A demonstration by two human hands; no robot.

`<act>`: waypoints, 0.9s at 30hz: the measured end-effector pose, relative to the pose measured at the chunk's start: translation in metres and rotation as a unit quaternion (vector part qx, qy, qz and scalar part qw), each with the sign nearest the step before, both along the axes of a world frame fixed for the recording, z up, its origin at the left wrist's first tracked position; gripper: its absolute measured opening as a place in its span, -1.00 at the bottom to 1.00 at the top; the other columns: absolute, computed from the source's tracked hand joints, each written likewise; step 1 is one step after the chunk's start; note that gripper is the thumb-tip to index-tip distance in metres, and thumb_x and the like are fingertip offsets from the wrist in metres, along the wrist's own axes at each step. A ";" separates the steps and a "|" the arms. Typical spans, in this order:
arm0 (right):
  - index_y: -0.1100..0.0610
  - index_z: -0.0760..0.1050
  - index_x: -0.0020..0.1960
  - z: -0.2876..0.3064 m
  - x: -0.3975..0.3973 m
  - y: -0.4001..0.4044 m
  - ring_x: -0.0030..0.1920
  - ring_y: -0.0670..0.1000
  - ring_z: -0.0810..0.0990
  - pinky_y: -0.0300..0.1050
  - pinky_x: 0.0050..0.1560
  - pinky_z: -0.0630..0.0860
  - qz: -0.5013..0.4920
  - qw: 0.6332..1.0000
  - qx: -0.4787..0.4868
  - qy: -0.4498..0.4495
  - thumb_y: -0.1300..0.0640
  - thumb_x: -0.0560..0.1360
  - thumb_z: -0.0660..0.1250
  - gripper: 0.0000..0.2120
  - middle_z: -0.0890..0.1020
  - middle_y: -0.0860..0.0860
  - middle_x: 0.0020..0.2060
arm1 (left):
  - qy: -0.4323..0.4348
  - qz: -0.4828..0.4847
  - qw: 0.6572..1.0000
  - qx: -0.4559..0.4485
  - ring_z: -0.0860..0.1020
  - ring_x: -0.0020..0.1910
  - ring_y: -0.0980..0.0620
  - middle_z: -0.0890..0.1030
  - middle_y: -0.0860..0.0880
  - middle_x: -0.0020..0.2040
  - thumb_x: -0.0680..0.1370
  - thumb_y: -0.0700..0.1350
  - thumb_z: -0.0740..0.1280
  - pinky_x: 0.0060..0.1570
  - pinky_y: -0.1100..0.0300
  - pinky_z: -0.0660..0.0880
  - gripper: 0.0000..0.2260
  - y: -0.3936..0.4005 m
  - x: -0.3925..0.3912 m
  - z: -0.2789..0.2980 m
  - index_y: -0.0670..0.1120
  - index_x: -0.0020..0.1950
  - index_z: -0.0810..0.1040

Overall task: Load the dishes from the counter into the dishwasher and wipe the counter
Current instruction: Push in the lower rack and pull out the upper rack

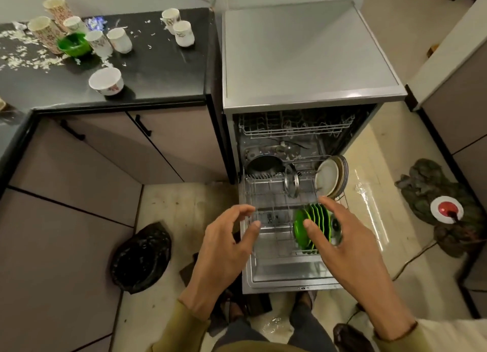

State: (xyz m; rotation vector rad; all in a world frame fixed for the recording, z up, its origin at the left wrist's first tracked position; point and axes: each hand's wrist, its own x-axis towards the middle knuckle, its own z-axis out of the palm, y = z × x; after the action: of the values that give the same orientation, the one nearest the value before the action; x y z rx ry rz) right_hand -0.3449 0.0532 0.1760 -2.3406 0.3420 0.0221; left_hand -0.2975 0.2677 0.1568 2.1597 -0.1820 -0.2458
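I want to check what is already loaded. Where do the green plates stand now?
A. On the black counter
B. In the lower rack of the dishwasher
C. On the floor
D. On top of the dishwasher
B: the green plates stand on edge in the pulled-out lower rack, just beyond the right hand.

The counter (158,72) is black, the bowl (73,44) and racked plates (313,219) green, the cups (181,32) white with printed motifs, the dishwasher (303,61) grey.
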 end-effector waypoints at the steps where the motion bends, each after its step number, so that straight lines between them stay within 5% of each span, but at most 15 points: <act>1: -0.02 0.33 0.47 -0.003 0.002 -0.011 0.29 -0.17 0.37 -0.19 0.28 0.33 0.010 1.000 0.001 0.005 -0.21 0.50 0.28 -0.41 0.48 -0.06 0.37 | 0.006 -0.004 1.000 0.011 0.53 0.20 0.28 0.59 0.19 0.18 0.59 0.01 0.37 0.24 0.26 0.50 -0.72 -0.010 -0.002 -0.005 0.04 0.29 0.55; 5: -0.05 0.31 0.48 -0.020 0.006 -0.052 0.39 -0.04 0.40 0.01 0.37 0.40 0.058 0.997 0.008 0.043 -0.27 0.50 0.21 -0.39 0.43 -0.07 0.41 | 0.064 -0.014 0.997 0.050 0.52 0.20 0.27 0.58 0.21 0.17 0.58 0.08 0.35 0.26 0.21 0.50 -0.72 -0.049 -0.013 -0.025 0.11 0.29 0.53; 12: -0.05 0.23 0.53 -0.080 0.015 -0.113 0.45 -0.03 0.32 -0.09 0.41 0.29 0.140 0.973 -0.003 0.183 -0.21 0.56 0.23 -0.40 0.37 -0.05 0.46 | 0.199 0.001 0.979 0.055 0.50 0.20 0.25 0.55 0.20 0.19 0.59 0.09 0.33 0.11 0.46 0.47 -0.70 -0.117 -0.043 -0.081 0.11 0.31 0.50; 15: -0.04 0.25 0.52 -0.114 0.013 -0.120 0.43 -0.05 0.34 -0.22 0.36 0.25 0.157 0.963 -0.002 0.221 -0.20 0.56 0.23 -0.42 0.40 -0.05 0.44 | 0.264 0.003 0.964 0.036 0.53 0.18 0.28 0.59 0.21 0.17 0.57 0.09 0.36 0.26 0.24 0.48 -0.73 -0.130 -0.055 -0.116 0.13 0.26 0.54; 21: -0.05 0.18 0.53 -0.199 0.020 -0.123 0.40 -0.08 0.34 -0.25 0.35 0.28 0.196 0.938 -0.021 0.287 -0.26 0.56 0.15 -0.39 0.40 -0.09 0.42 | 0.376 -0.055 0.922 0.080 0.50 0.22 0.26 0.57 0.24 0.17 0.35 0.34 0.25 0.32 0.21 0.42 -0.60 -0.134 -0.067 -0.210 0.33 0.15 0.52; 25: -0.02 0.19 0.53 -0.268 0.034 -0.122 0.39 -0.07 0.37 -0.26 0.34 0.27 0.197 0.934 -0.025 0.298 -0.21 0.59 0.16 -0.43 0.42 -0.08 0.41 | 0.395 -0.068 0.910 0.104 0.53 0.19 0.19 0.58 0.13 0.17 0.36 0.30 0.26 0.29 0.18 0.46 -0.76 -0.128 -0.054 -0.289 0.51 0.01 0.43; 27: -0.02 0.22 0.52 -0.310 0.036 -0.121 0.38 -0.05 0.39 -0.24 0.34 0.30 0.185 0.932 -0.017 0.312 -0.20 0.59 0.19 -0.44 0.45 -0.06 0.40 | 0.425 -0.064 0.900 0.075 0.57 0.05 0.26 0.63 0.23 0.00 0.42 0.21 0.31 0.22 0.17 0.50 -0.86 -0.130 -0.044 -0.327 0.38 -0.04 0.53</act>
State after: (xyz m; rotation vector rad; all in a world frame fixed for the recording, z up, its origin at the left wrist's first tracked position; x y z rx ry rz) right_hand -0.3091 -0.0679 -0.1339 -2.3489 0.1942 0.9620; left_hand -0.3417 0.1375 -0.1702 1.9918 0.2081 -1.2742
